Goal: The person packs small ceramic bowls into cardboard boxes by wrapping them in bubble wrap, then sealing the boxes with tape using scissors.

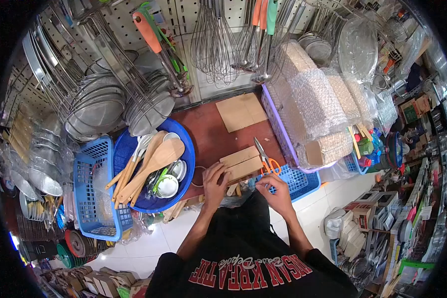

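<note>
At the near edge of the red-brown table (203, 116), 1 small cardboard box (242, 163) lay between the person's 2 hands. Left hand (215, 181): fingers slightly curled, their tips against the left end of the box. Right hand (275, 191): just right of the box, fingers drawn close together; could not tell whether anything was held between the tips. 1 pair of scissors (264, 155) with orange handles lay right of the box, blades toward the far side, handles just beyond the right hand; contact between the 2 unclear. Near right, a blue basket (295, 181) showed beyond the handles.

Far part of the table: 1 flat cardboard piece (241, 111). Left of the work: a round blue basin (188, 154) holding wooden utensils (166, 151) and white items; farther left, a blue rectangular basket (87, 171). Right: a purple basket (278, 124) filled with bubble-wrapped packages (318, 99). Far wall: wire whisks (214, 54) hung near the middle, strainers (97, 109) to the left.
</note>
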A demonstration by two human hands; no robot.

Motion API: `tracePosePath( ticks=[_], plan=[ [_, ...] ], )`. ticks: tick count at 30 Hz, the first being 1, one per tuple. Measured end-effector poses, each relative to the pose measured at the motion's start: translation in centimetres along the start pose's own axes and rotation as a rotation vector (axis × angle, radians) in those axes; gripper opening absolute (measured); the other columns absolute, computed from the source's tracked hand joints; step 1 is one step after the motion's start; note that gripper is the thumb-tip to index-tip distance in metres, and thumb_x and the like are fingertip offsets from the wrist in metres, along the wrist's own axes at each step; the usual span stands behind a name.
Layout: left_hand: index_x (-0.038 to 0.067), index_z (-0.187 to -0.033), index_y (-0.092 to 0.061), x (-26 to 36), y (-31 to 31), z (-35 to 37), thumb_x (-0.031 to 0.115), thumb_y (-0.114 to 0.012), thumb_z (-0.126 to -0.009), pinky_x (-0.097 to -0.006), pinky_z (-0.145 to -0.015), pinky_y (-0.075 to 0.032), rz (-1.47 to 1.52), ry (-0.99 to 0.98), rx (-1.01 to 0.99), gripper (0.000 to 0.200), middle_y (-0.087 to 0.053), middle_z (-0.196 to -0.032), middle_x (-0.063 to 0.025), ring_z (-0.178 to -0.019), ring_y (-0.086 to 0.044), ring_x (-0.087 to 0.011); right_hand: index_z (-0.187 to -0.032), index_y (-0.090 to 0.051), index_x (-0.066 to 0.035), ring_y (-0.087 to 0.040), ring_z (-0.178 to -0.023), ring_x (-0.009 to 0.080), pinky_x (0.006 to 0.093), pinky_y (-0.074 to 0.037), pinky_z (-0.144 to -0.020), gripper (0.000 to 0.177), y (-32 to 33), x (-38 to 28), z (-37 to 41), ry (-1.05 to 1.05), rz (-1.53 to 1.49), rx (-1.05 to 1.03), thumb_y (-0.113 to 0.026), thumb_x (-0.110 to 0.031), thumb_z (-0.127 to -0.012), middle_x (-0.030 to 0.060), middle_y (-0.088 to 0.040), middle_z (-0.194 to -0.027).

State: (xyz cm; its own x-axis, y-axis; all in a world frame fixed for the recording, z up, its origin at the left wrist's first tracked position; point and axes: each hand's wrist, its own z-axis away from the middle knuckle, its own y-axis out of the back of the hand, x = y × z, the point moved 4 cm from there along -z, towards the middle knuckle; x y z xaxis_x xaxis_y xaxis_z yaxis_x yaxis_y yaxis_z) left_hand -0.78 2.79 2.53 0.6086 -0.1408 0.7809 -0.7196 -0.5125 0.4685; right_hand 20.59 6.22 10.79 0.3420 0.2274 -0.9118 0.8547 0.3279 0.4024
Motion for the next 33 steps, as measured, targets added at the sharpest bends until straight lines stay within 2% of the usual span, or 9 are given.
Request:
tracePosePath(
  ticks=[5, 11, 14, 17, 23, 26, 33],
  plan=[
    [0.005, -0.107, -0.073, -0.2, 0.1, 0.1, 0.01, -0.075, -0.083, -0.0449, -0.099, -0.042, -0.104, -0.101, -0.014, 0.024, -0.07, -0.116, -0.0075, -0.117, -0.06, -0.0281, -0.097, -0.069, -0.001, -0.059, -0.069, 0.0169, 0.0291, -0.047, -0.063, 0.012, -0.6, -0.7, -3.2, 0.091, 0.082, -0.105, -0.073, -0.009, -0.088, 0.0079, -0.065, -0.088],
    [0.006, -0.107, -0.074, -0.4, -0.1, -0.1, 0.011, -0.075, -0.083, -0.0437, -0.098, -0.043, -0.107, -0.13, -0.008, 0.025, -0.071, -0.117, -0.0065, -0.115, -0.061, -0.0278, -0.095, -0.068, 0.0, -0.067, -0.08, 0.0248, 0.0353, -0.052, -0.069, 0.015, -2.3, -0.9, -7.6, 0.118, 0.188, -0.258, -0.073, -0.011, -0.087, 0.0121, -0.067, -0.092],
    [0.006, -0.106, -0.074, -0.3, 0.1, -0.4, 0.011, -0.076, -0.083, -0.0437, -0.097, -0.043, -0.092, -0.14, -0.002, 0.024, -0.071, -0.117, -0.0066, -0.113, -0.062, -0.0278, -0.096, -0.068, -0.002, -0.066, -0.076, 0.0281, 0.038, -0.052, -0.071, 0.013, -3.5, 0.2, -9.5, 0.286, 0.269, -0.301, -0.071, -0.011, -0.088, 0.0125, -0.066, -0.09],
    [0.005, -0.106, -0.074, -0.3, 0.4, -0.6, 0.011, -0.076, -0.082, -0.0438, -0.095, -0.044, -0.099, -0.153, -0.033, 0.024, -0.071, -0.115, -0.007, -0.111, -0.062, -0.0276, -0.094, -0.067, -0.002, -0.067, -0.087, 0.0362, 0.0449, -0.053, -0.078, 0.015, -4.6, 1.1, -11.2, 0.371, 0.366, -0.431, -0.07, -0.014, -0.087, 0.0151, -0.067, -0.091],
    [0.004, -0.104, -0.071, 0.0, 0.2, -0.6, 0.009, -0.073, -0.083, -0.0453, -0.093, -0.045, -0.088, -0.167, -0.026, 0.022, -0.069, -0.113, -0.0077, -0.107, -0.061, -0.0286, -0.095, -0.068, -0.004, -0.066, -0.092, 0.0365, 0.0472, -0.051, -0.082, 0.017, -5.6, 1.5, -12.6, 0.287, 0.462, -0.581, -0.067, -0.02, -0.09, 0.0142, -0.067, -0.094],
    [0.006, -0.104, -0.071, -0.5, -0.5, -0.2, 0.006, -0.071, -0.082, -0.0465, -0.093, -0.045, -0.093, -0.197, -0.024, 0.022, -0.065, -0.112, -0.0079, -0.108, -0.059, -0.0308, -0.095, -0.068, -0.004, -0.066, -0.086, 0.0349, 0.0442, -0.052, -0.078, 0.014, -5.9, 1.3, -12.5, 0.314, 0.517, -0.551, -0.069, -0.017, -0.089, 0.0138, -0.067, -0.092],
    [0.007, -0.104, -0.072, 0.0, -0.4, -0.2, 0.003, -0.069, -0.08, -0.0482, -0.095, -0.043, -0.188, -0.227, -0.11, 0.025, -0.059, -0.112, -0.0099, -0.111, -0.054, -0.0327, -0.094, -0.068, -0.005, -0.067, -0.089, 0.0345, 0.0456, -0.052, -0.08, 0.017, -6.0, 1.4, -12.5, 0.282, 0.511, -0.551, -0.068, -0.021, -0.089, 0.012, -0.067, -0.094]
  ],
)
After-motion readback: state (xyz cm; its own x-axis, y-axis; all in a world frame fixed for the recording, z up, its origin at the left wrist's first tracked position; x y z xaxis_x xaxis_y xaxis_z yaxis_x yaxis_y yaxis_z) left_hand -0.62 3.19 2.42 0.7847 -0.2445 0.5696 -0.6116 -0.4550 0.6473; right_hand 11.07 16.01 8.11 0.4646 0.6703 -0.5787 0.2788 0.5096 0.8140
